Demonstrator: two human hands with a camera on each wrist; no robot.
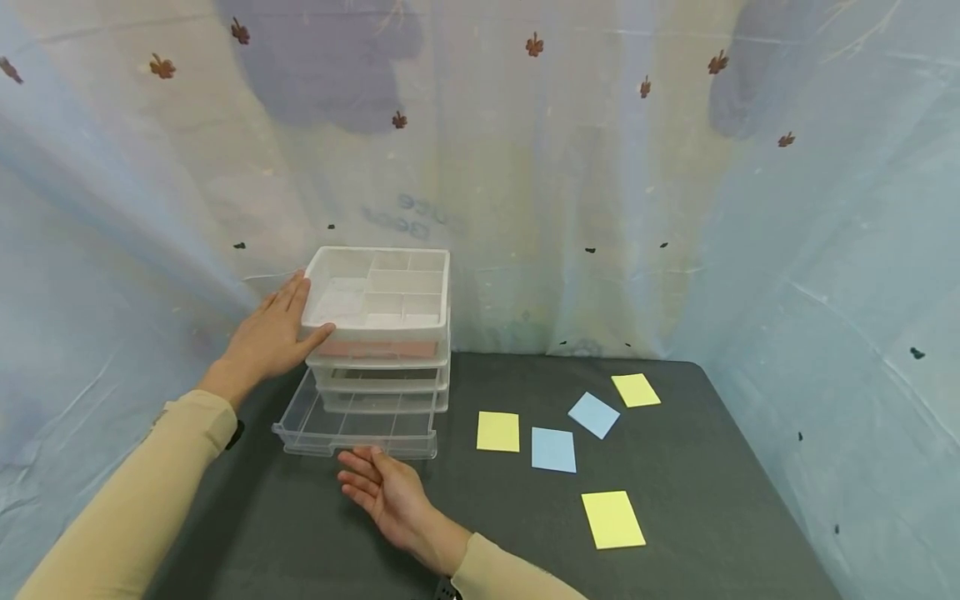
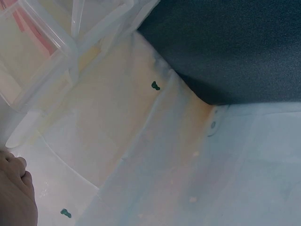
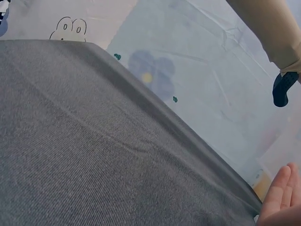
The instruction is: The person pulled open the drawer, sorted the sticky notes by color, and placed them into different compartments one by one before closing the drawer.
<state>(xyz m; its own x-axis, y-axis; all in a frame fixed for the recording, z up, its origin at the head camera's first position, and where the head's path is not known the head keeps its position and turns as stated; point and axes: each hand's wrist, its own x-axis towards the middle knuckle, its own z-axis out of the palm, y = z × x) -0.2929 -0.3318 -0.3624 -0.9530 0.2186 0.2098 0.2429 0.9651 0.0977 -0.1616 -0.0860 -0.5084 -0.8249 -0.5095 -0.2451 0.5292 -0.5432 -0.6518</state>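
Observation:
A small plastic drawer unit (image 1: 382, 333) with a white compartmented top stands at the table's back left. My left hand (image 1: 270, 337) rests against the left side of its top, fingers straight and thumb along the front edge. The clear bottom drawer (image 1: 360, 443) is pulled out toward me and has dividers. Just in front of it is my right hand (image 1: 401, 507), palm turned up and fingers loosely extended; its fingertips are at the drawer's front lip, and whether they touch cannot be told. Something pink (image 1: 382, 349) shows inside the upper drawer.
On the dark table (image 1: 705, 467), right of the unit, lie several square paper notes, among them a yellow note (image 1: 613, 519) and a blue note (image 1: 553, 450). A patterned curtain (image 1: 510, 208) hangs close behind and at both sides.

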